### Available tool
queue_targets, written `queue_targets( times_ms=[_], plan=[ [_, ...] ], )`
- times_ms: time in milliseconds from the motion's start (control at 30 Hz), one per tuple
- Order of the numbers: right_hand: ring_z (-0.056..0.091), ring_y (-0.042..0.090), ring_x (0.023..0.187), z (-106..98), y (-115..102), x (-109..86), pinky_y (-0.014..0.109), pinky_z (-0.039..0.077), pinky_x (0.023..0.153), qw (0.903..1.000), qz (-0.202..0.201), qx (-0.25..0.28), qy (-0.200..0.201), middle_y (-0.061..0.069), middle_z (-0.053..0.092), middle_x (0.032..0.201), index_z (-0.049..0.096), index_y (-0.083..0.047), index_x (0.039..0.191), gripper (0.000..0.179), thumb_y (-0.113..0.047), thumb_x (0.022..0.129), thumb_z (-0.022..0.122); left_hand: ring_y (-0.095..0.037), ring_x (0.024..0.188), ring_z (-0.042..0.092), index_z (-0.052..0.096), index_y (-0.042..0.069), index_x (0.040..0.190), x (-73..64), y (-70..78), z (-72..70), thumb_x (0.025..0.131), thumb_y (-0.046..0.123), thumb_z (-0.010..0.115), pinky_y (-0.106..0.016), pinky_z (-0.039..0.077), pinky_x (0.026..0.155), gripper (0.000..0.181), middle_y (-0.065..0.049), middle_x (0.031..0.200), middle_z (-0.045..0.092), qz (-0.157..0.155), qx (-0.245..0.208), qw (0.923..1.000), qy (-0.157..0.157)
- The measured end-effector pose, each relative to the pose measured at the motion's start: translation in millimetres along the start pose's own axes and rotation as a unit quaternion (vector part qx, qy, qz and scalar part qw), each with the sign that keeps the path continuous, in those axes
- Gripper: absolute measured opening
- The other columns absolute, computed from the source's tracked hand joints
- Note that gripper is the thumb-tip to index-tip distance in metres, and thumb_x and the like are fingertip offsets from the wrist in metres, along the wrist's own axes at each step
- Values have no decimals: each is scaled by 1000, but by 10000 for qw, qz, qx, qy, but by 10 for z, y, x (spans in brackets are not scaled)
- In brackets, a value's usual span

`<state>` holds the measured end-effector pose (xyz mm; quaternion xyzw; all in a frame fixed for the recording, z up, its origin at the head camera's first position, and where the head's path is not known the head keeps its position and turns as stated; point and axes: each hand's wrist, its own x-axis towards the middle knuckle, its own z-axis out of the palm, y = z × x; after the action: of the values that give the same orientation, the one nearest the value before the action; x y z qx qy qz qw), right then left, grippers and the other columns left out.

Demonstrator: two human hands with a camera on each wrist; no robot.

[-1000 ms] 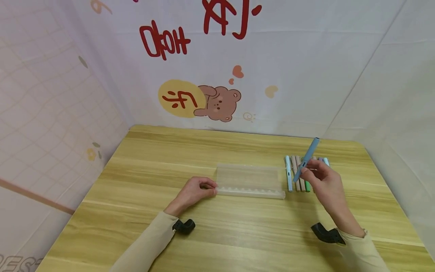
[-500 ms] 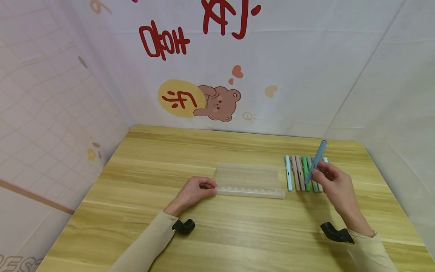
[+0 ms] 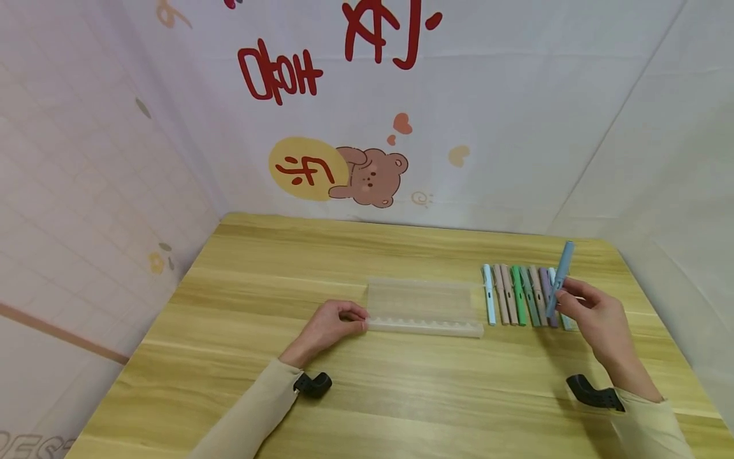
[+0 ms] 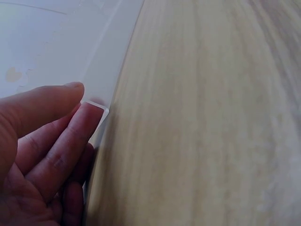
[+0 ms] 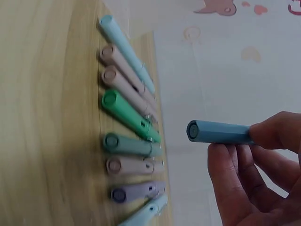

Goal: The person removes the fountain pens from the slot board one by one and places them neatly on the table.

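My right hand (image 3: pixel 602 322) pinches a blue pen (image 3: pixel 564 264) between thumb and fingers, holding it tilted above the right end of a row of pens. In the right wrist view the blue pen (image 5: pixel 221 132) points its round end away from the fingers. Below it lie several capped pens side by side, among them a light blue pen (image 3: pixel 489 296), a green pen (image 3: pixel 518 296) and a purple pen (image 3: pixel 545 280). At the table's middle, my left hand (image 3: pixel 329 325) pinches the left end of a clear plastic pen tray (image 3: pixel 424 327), which has a scalloped front strip.
The wood-grain table (image 3: pixel 401 395) carries the tray and the pens, with the pen row just right of the tray. A white printed cloth (image 3: pixel 504 127) hangs behind the table's back edge, and more cloth (image 3: pixel 57 223) stands along the left side.
My right hand has moved to the right with the blue pen, from over the row's left part to its right end, uncovering the pens between. The left hand stays on the tray.
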<state>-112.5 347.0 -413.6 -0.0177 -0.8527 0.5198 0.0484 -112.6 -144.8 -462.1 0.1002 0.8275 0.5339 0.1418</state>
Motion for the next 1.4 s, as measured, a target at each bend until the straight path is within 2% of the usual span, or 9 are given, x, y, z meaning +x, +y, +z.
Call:
queue_targets(
  times_ms=[100, 200, 333, 467, 633, 700, 800, 1100, 1400],
  plan=[
    [72, -3, 83, -93, 106, 28, 12, 53, 74, 9988, 16, 484, -60, -26, 69, 100, 61, -4, 141, 39, -16, 104, 63, -14, 91, 66, 78, 12, 105, 11, -3, 22, 93, 17, 78, -36, 49, 87, 13, 3, 94, 75, 24, 6, 10000, 6],
    [72, -4, 83, -178, 184, 59, 14, 54, 74, 9982, 112, 560, -159, -27, 68, 101, 56, 0, 145, 44, -16, 105, 62, -14, 91, 66, 78, 12, 105, 27, 2, 33, 93, 17, 78, -36, 49, 87, 13, 3, 94, 75, 22, 9, 10000, 13],
    [70, -7, 85, -274, 268, 102, 13, 54, 73, 9988, 274, 122, -377, -33, 63, 102, 36, 20, 149, 63, -20, 107, 59, -14, 91, 66, 78, 12, 105, 31, 8, 31, 93, 16, 78, -37, 49, 88, 13, 3, 94, 75, 28, 23, 10000, 3],
    [68, -7, 85, -346, 349, 152, 13, 52, 72, 9956, 427, -396, -730, -32, 61, 101, 34, 22, 148, 64, -24, 108, 57, -14, 92, 66, 78, 12, 106, -3, -23, 20, 93, 17, 77, -36, 48, 88, 14, 3, 95, 75, -3, 6, 10000, -10],
    [67, -4, 84, -411, 411, 255, 19, 55, 71, 9865, 527, -1127, -1069, -1, 70, 112, 41, 19, 146, 60, -27, 109, 54, -15, 92, 67, 78, 13, 106, -41, -45, 3, 94, 18, 77, -36, 48, 88, 13, 3, 96, 75, -87, -17, 9999, 86],
    [67, -3, 83, -438, 439, 289, 21, 56, 71, 9839, 586, -1240, -1148, 16, 69, 118, 42, 21, 144, 58, -25, 109, 53, -15, 93, 67, 78, 13, 106, -46, -45, 2, 94, 18, 77, -37, 49, 88, 13, 3, 96, 75, -82, -8, 9999, 114],
    [68, -1, 82, -479, 493, 321, 25, 58, 71, 9818, 785, -1195, -1250, 25, 68, 118, 41, 25, 142, 56, -20, 110, 52, -14, 93, 67, 78, 13, 106, -46, -43, 8, 94, 18, 77, -37, 48, 89, 13, 3, 96, 75, -83, 8, 9999, 101],
    [71, 3, 82, -572, 610, 373, 30, 60, 73, 9788, 1340, -556, -1449, -1, 71, 101, 40, 28, 138, 55, -14, 107, 56, -15, 91, 66, 78, 12, 107, -9, -27, 10, 94, 17, 77, -37, 49, 86, 14, 2, 95, 75, 14, 18, 10000, 29],
    [72, 4, 83, -577, 601, 407, 31, 60, 75, 9750, 1413, -615, -1602, 9, 73, 104, 37, 30, 139, 55, -12, 108, 55, -15, 91, 66, 78, 13, 106, 12, -3, 2, 94, 17, 77, -36, 49, 86, 13, 3, 94, 75, -22, 40, 10000, 12]
  ],
)
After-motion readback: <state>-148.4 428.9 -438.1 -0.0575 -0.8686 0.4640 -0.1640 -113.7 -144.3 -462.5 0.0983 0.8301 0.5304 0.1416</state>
